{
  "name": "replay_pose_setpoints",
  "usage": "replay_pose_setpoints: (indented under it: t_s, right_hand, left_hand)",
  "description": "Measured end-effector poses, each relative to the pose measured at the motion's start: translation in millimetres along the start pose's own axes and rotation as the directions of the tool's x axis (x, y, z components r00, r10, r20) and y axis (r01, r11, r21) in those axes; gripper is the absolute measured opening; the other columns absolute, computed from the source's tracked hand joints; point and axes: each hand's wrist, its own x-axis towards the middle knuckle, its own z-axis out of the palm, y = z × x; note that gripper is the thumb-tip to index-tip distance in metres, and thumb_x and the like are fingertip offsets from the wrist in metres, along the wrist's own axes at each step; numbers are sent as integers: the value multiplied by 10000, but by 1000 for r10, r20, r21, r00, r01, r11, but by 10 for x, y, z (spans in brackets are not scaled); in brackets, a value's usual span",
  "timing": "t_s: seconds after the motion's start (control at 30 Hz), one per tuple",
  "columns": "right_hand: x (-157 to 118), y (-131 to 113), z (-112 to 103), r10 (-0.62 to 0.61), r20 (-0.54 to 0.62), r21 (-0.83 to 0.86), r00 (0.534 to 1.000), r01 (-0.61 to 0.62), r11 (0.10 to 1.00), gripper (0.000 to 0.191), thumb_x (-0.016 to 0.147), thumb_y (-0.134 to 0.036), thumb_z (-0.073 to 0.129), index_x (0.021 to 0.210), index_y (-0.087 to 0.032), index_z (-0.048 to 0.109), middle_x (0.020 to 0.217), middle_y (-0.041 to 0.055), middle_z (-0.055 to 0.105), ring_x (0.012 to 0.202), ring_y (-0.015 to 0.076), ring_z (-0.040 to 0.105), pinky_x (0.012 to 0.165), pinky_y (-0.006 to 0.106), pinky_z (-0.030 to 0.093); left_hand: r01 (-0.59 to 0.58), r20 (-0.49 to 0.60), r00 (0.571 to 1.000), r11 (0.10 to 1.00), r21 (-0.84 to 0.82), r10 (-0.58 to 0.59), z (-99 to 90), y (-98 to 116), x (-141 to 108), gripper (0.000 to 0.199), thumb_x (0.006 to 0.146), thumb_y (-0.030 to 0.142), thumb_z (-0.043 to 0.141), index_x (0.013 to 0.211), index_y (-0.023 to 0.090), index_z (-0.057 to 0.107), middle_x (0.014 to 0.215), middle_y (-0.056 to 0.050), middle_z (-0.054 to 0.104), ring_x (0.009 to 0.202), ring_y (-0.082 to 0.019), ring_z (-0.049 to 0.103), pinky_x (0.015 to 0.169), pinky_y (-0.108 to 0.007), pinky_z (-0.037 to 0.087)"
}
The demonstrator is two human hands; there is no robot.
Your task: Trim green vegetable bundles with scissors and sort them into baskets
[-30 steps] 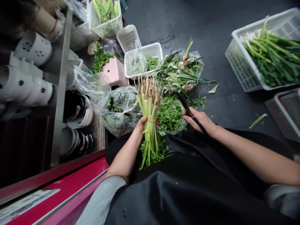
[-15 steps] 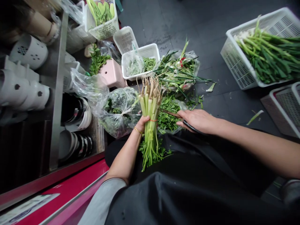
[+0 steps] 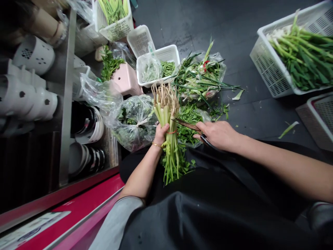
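A dark tiled floor point(image 3: 221, 21) spread out beyond the person's lap, with a metal shelf post point(image 3: 67, 104) on the left and a white crate point(image 3: 269, 74) of long green stems on the right. The bunch of stalks point(image 3: 171, 149) stood over the lap, roots point(image 3: 165, 99) uppermost and leaves down, beside a tied clear bag point(image 3: 135, 126).

The tips of the scissors point(image 3: 185, 123) lay against the stalks between the roots and the red band point(image 3: 172, 132), close to the gripping thumb. A slip of the blades, or a turn of the bunch, could have nicked that thumb. Had the tips caught the band, it might have parted and let the stalks fan loose. Soil or root ends, if shaken free, could have dropped into the open bag of cut greens point(image 3: 188, 116) just behind.

The left hand point(image 3: 160, 134) was closed round the bunch near the band, its thumb across the front. The right hand point(image 3: 221, 134) was curled about the scissors' handles; how far apart the blades stood, the view did not show.
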Motion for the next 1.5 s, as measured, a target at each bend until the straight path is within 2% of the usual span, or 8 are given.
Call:
replay_pose_setpoints:
  t_s: [0.17, 0.3, 0.57, 0.87, 1.0, 1.2, 1.37, 1.5]
  right_hand:
    - [71, 43, 78, -60, -89, -69, 994, 54, 996, 529, 977, -526, 238, 1141, -130, 547, 900, 159, 637, 741, 246, 605, 612, 303, 310]
    - [113, 71, 44, -93, -36, -26, 995, 93, 995, 501, 968, -537, 285, 1158, -137, 521, 921, 142, 619, 723, 221, 587, 638, 305, 339]
    - [-72, 183, -19, -26, 109, 80, 994, 17, 997, 442, 970, -519, 293, 1113, -157, 504, 928, 126, 608, 723, 217, 596, 633, 306, 366]
    - [34, 156, 102, -49, -15, -25, 999, 49, 998, 480, 971, -529, 285, 1137, -142, 515, 919, 140, 623, 717, 222, 592, 641, 301, 356]
    - [154, 170, 170, -121, -23, 136, 992, 123, 983, 427, 968, -523, 311, 1075, -172, 528, 863, 91, 653, 681, 181, 593, 579, 257, 321]
    - [13, 346, 331, -16, -63, 260, 998, 32, 965, 386, 961, -489, 319, 1084, -201, 543, 744, 44, 650, 627, 177, 598, 564, 257, 334]
    - [-9, 348, 151, -4, -20, 223, 1000, 9, 975, 415, 956, -504, 325, 1157, -184, 499, 972, 104, 657, 774, 209, 628, 627, 284, 389]
    - [92, 260, -81, 12, 75, 87, 997, -19, 996, 443, 961, -519, 309, 1132, -157, 499, 950, 137, 649, 737, 230, 621, 603, 301, 375]
  left_hand:
    - [17, 41, 999, 1000, -19, -17, 5, 85, -40, 620, 534, 655, 714, 835, 129, 581, 625, -53, 629, 637, -260, 665, 508, -320, 509]
    - [-85, -101, 990, 990, 117, 97, -28, 57, 5, 622, 513, 587, 781, 886, 126, 592, 620, -31, 621, 605, -216, 637, 555, -316, 511]
    - [-229, -263, 903, 899, 373, 339, -110, -14, 61, 571, 532, 479, 829, 947, 148, 617, 872, -66, 682, 821, -216, 647, 697, -282, 507]
    - [-256, -218, 909, 888, 382, 356, -71, -10, 54, 542, 554, 471, 817, 939, 145, 618, 825, -57, 677, 781, -208, 645, 693, -287, 506]
    - [-250, -204, 916, 890, 381, 345, -82, -14, 62, 547, 559, 495, 805, 934, 145, 616, 789, -53, 670, 762, -212, 648, 685, -298, 515]
    - [-206, -148, 957, 943, 261, 250, -118, 28, 55, 562, 573, 602, 744, 861, 138, 610, 700, -50, 643, 660, -204, 632, 631, -322, 520]
    - [-226, -90, 964, 946, 233, 252, -78, 34, 45, 569, 572, 605, 736, 866, 133, 615, 718, -51, 644, 657, -198, 629, 621, -324, 512]
    - [-266, -98, 945, 909, 319, 311, -51, -7, 56, 570, 567, 570, 760, 902, 132, 615, 725, -49, 651, 712, -210, 646, 669, -325, 519]
